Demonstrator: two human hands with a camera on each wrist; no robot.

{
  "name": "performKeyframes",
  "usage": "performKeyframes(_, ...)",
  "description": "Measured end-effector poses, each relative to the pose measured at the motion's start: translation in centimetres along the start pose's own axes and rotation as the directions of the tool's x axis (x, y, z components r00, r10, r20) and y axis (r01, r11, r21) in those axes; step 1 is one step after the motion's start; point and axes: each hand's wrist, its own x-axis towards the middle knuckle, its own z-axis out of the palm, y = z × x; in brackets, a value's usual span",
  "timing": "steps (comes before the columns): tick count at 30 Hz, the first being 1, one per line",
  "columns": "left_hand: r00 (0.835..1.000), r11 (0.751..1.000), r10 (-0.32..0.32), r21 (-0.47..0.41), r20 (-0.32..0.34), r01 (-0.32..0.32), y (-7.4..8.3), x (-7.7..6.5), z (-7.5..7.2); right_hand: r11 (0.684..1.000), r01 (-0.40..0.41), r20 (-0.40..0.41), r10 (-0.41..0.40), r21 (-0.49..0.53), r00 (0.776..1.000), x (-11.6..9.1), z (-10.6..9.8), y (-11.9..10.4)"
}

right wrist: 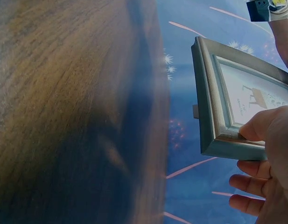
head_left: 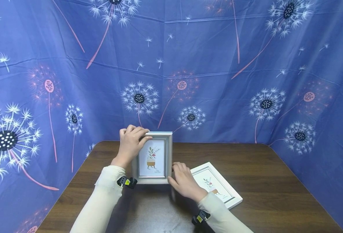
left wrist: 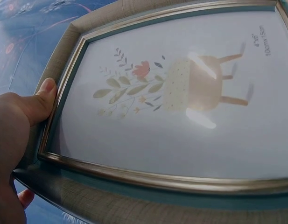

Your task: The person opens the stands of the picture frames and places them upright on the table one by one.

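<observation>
A grey-beige picture frame (head_left: 169,155) stands upright between my two hands, its front facing me. The print behind its glass shows a potted plant on legs with a red flower. My left hand (head_left: 131,144) grips the frame's upper left corner, thumb (left wrist: 47,88) on the front edge and fingers behind. At the lower right edge, my right hand (head_left: 186,181) pinches the frame, with its thumb (right wrist: 260,127) on the front and the other fingers at the side and back. A second, white picture frame (head_left: 231,201) lies face up beside my right hand, partly covered by that hand and sleeve.
Both frames are at a brown wooden table (head_left: 276,181). A blue cloth (head_left: 218,64) printed with dandelions hangs behind the table and along both sides. Each wrist wears a black strap with a small device.
</observation>
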Motion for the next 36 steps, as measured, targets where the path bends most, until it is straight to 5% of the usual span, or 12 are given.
performKeyframes(36, 0.990, 0.990, -0.134, 0.045, 0.048, 0.131, -2.3, -1.6, 1.0, 0.999, -0.029, 0.022, 0.030, -0.043, 0.999, 2.4, 4.0, 0.0)
